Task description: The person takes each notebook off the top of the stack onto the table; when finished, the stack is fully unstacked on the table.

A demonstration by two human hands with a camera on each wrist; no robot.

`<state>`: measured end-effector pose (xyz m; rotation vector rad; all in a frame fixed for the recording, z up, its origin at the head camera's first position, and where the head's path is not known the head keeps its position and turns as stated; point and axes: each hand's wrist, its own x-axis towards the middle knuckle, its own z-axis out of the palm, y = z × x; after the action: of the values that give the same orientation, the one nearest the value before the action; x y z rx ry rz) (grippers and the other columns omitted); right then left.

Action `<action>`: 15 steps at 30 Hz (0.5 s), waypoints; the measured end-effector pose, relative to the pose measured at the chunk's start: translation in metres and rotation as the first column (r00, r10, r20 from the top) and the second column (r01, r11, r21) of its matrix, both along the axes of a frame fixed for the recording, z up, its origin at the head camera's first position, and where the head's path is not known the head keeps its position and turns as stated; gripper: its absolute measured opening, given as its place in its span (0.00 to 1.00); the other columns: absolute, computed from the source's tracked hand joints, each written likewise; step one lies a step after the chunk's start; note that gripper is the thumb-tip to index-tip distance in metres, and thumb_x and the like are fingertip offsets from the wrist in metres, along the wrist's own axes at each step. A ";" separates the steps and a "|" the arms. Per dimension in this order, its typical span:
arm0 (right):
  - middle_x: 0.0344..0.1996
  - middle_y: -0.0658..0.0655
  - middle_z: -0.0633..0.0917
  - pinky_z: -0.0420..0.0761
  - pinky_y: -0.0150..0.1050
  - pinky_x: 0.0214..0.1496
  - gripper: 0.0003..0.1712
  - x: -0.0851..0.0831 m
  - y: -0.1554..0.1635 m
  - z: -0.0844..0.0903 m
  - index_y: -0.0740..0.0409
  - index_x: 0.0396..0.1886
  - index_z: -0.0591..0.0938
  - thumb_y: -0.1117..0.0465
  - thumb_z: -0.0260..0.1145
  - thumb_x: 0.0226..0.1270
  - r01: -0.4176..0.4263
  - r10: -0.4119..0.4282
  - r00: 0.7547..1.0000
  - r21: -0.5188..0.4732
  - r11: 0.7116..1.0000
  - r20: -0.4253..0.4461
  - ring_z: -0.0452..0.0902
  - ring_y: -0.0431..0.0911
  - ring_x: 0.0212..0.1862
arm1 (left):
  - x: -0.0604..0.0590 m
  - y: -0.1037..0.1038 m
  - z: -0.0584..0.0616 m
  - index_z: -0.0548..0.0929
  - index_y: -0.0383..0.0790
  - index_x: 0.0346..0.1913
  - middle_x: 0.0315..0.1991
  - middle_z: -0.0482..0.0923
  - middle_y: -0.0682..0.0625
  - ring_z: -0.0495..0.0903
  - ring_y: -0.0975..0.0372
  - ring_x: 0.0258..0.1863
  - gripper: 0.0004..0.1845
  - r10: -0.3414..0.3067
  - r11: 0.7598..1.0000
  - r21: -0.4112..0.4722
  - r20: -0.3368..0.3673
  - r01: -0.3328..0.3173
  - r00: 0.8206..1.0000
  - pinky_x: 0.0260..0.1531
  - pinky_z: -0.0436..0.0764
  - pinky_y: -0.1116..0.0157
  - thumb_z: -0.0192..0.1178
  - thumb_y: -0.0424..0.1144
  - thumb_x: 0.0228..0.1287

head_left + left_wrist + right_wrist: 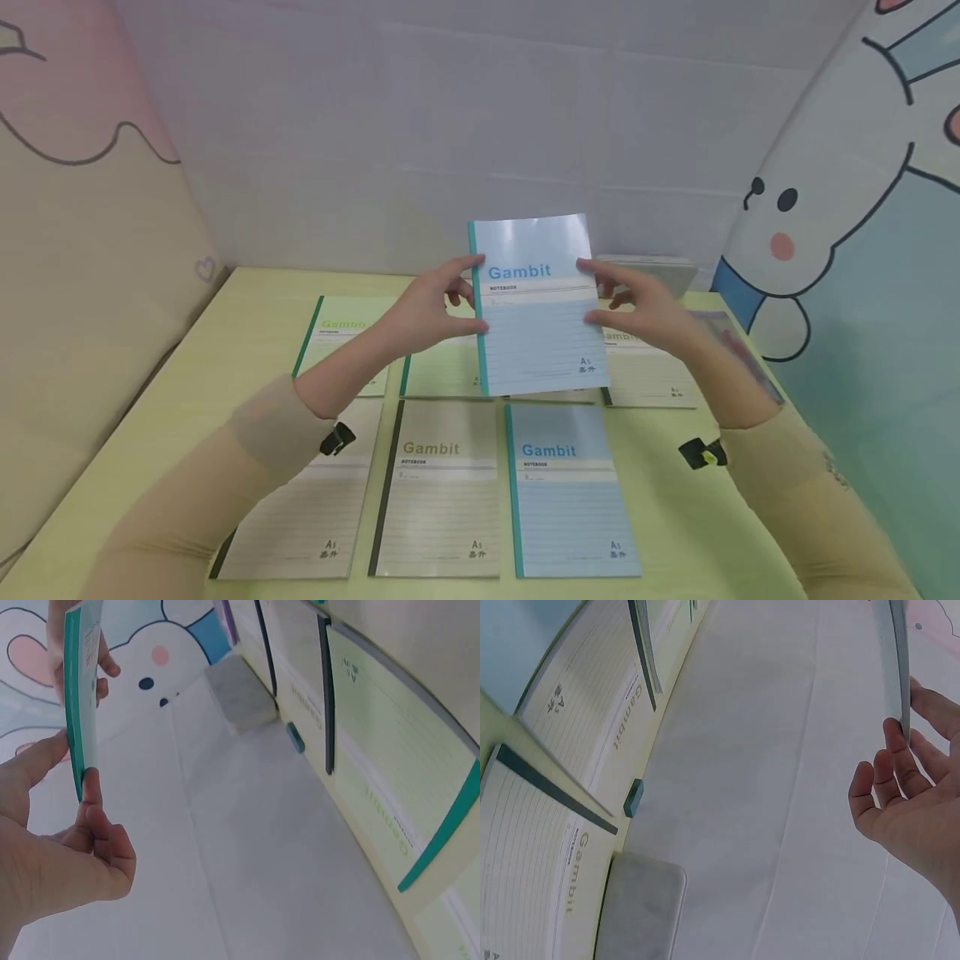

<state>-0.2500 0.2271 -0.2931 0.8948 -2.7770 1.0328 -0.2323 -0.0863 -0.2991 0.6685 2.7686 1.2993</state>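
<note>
A blue notebook (536, 342) with a teal spine is held up above the table, its "Gambit" cover facing the head camera. My left hand (431, 308) pinches its spine edge between thumb and fingers. At the opposite edge my right hand (641, 304) pinches it the same way. In the left wrist view the notebook (84, 690) shows nearly edge-on. Behind and below it, a green notebook (442, 367) and a dark-spined one are partly hidden. Another blue notebook (570, 492) lies flat on the table in the front row.
Two dark-spined notebooks (446, 492) lie left of the front blue one. A green notebook (333, 321) and a dark-spined notebook (648, 375) flank the back row. A grey box (660, 271), a small teal block (633, 798) and a clear pouch (738, 346) are near the table's far and right edges.
</note>
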 end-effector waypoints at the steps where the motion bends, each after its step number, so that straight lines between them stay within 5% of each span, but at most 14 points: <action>1: 0.42 0.53 0.74 0.73 0.33 0.50 0.39 0.003 0.006 0.000 0.49 0.69 0.67 0.60 0.70 0.58 0.006 -0.006 1.000 0.001 1.000 -0.001 0.66 0.46 0.47 | 0.001 0.006 -0.001 0.57 0.47 0.73 0.41 0.80 0.54 0.71 0.56 0.46 0.47 -0.003 1.000 0.013 0.003 0.003 1.000 0.43 0.71 0.62 0.72 0.40 0.51; 7: 0.45 0.52 0.73 0.68 0.24 0.45 0.41 0.019 0.041 -0.001 0.50 0.70 0.65 0.60 0.70 0.58 0.016 -0.016 1.000 0.050 0.999 0.004 0.63 0.45 0.47 | 0.009 0.041 -0.014 0.57 0.50 0.72 0.39 0.80 0.57 0.72 0.56 0.44 0.48 -0.011 0.999 0.039 0.018 0.010 1.000 0.41 0.71 0.64 0.72 0.41 0.50; 15: 0.38 0.51 0.74 0.71 0.29 0.34 0.44 0.037 0.077 -0.010 0.53 0.71 0.63 0.63 0.72 0.55 -0.002 0.001 1.000 0.084 0.996 0.004 0.72 0.42 0.36 | 0.021 0.082 -0.035 0.57 0.48 0.73 0.35 0.79 0.59 0.72 0.62 0.38 0.47 -0.084 0.995 0.054 0.031 0.082 0.996 0.41 0.72 0.66 0.71 0.40 0.52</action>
<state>-0.2131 0.3046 -0.3035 0.9052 -2.8427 0.9258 -0.2109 -0.0046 -0.3341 0.7492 2.6579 1.3583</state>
